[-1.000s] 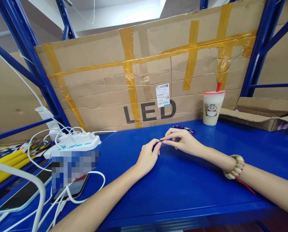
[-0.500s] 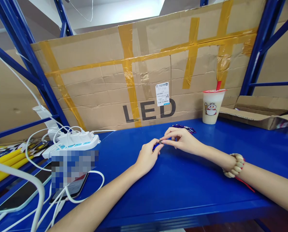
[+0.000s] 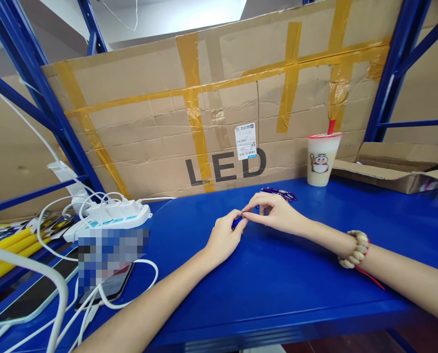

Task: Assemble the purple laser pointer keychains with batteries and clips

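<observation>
My left hand (image 3: 222, 239) is closed on a small blue piece (image 3: 236, 223), mostly covered by the fingers, so its kind does not show. At its dark, metallic-looking end, the thumb and forefinger of my right hand (image 3: 272, 212) pinch together, and the fingertips of both hands meet there. Just behind my right hand, several slender dark-blue, pen-like items (image 3: 279, 192) lie on the blue shelf top (image 3: 263, 284), partly hidden by that hand.
A white cup (image 3: 322, 164) with a red straw stands at the back right, beside an open cardboard box (image 3: 395, 179). On the left are a power strip (image 3: 112, 215), white cables and two phones (image 3: 35, 294). A large cardboard sheet (image 3: 149, 137) closes off the back.
The view has shifted slightly. Both hands keep nearly the same place and grip, with only small finger movement at the blue piece.
</observation>
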A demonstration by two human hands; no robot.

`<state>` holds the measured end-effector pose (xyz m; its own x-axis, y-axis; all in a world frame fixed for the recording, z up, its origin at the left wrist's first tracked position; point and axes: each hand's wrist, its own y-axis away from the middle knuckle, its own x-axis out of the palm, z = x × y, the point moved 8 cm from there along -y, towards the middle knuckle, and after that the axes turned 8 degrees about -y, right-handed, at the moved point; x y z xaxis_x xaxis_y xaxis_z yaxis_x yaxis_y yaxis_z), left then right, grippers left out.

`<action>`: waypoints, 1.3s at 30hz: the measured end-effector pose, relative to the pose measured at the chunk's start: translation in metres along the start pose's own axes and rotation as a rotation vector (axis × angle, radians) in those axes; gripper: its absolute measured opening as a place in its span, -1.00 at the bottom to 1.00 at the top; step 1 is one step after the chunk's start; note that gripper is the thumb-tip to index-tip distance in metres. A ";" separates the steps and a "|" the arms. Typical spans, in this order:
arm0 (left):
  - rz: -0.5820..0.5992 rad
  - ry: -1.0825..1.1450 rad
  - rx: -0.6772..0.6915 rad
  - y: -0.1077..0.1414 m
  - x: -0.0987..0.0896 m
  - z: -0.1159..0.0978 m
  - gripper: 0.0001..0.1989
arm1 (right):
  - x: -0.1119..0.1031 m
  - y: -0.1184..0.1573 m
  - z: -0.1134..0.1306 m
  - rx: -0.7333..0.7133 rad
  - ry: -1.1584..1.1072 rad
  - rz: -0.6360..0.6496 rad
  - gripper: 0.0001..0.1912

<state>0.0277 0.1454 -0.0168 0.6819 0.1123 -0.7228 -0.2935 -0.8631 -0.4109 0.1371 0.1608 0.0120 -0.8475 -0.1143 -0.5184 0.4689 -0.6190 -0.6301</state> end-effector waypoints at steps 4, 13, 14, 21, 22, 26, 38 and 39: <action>-0.001 0.002 0.011 0.000 0.000 -0.001 -0.80 | 0.001 0.000 -0.002 0.028 -0.011 -0.010 -0.73; -0.007 0.001 0.006 0.000 0.000 -0.002 -0.81 | 0.004 0.001 -0.005 0.154 -0.105 0.035 -0.68; -0.005 -0.002 0.001 0.000 0.000 -0.002 -0.81 | 0.005 0.001 -0.005 0.162 -0.117 0.046 -0.68; 0.002 -0.008 -0.009 0.000 0.000 -0.001 -0.80 | 0.006 0.001 -0.003 0.113 -0.137 0.053 -0.68; 0.002 -0.001 -0.002 0.000 0.000 -0.002 -0.80 | 0.006 0.001 -0.004 0.104 -0.141 0.053 -0.68; 0.003 0.044 0.000 0.000 -0.001 -0.004 -0.80 | 0.005 0.001 -0.008 0.115 -0.168 0.028 -0.68; -0.051 0.153 -0.013 0.001 -0.006 -0.004 -0.85 | 0.001 0.001 -0.014 0.225 -0.254 0.017 -0.63; -0.055 0.150 -0.007 0.001 -0.007 -0.005 -0.85 | 0.001 0.001 -0.014 0.231 -0.260 0.023 -0.63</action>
<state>0.0260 0.1417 -0.0092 0.7895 0.0850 -0.6079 -0.2484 -0.8614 -0.4431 0.1398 0.1707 0.0027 -0.8863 -0.3057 -0.3480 0.4451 -0.7700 -0.4572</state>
